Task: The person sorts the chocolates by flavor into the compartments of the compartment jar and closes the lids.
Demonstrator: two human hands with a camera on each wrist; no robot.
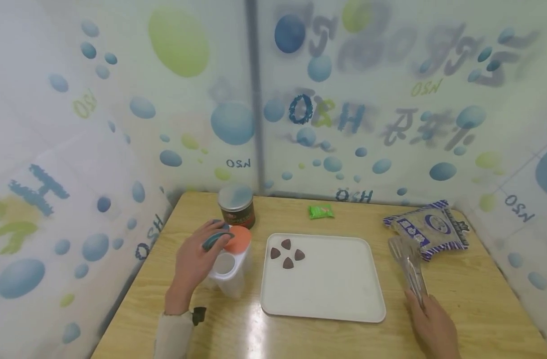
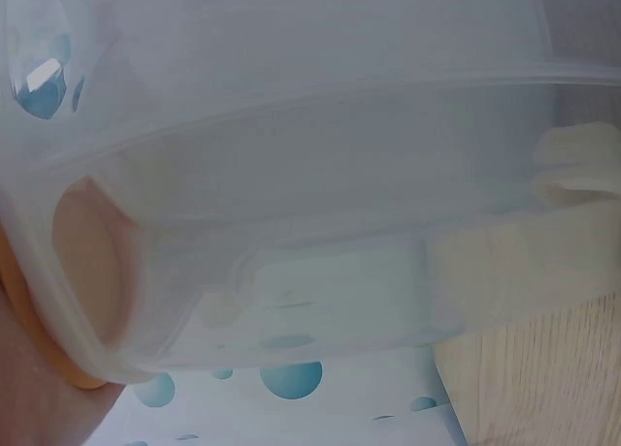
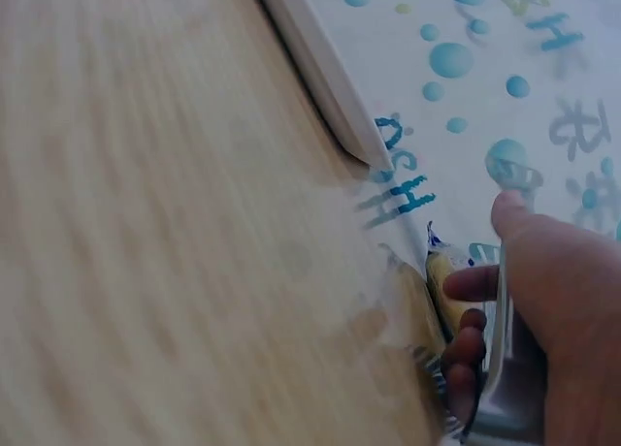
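My left hand [image 1: 193,259] is over a clear plastic container [image 1: 232,285] with a white top. Between its thumb and fingers it pinches a teal lid [image 1: 217,241]. Beside it, an orange lid [image 1: 240,240] covers another part of the container, while a round opening at the front is uncovered. The container's wall [image 2: 340,165] fills much of the left wrist view. My right hand [image 1: 431,319] grips metal tongs [image 1: 410,267], their tips pointing away near a bag of food [image 1: 428,228]. Several dark brown triangular pieces [image 1: 287,263] lie on a white tray [image 1: 327,284].
A dark tin [image 1: 238,215] with a silver lid stands behind the container. A small green packet [image 1: 320,211] lies beyond the tray. Patterned sheets [image 1: 300,164] surround the wooden table [image 1: 282,339] at the back and sides.
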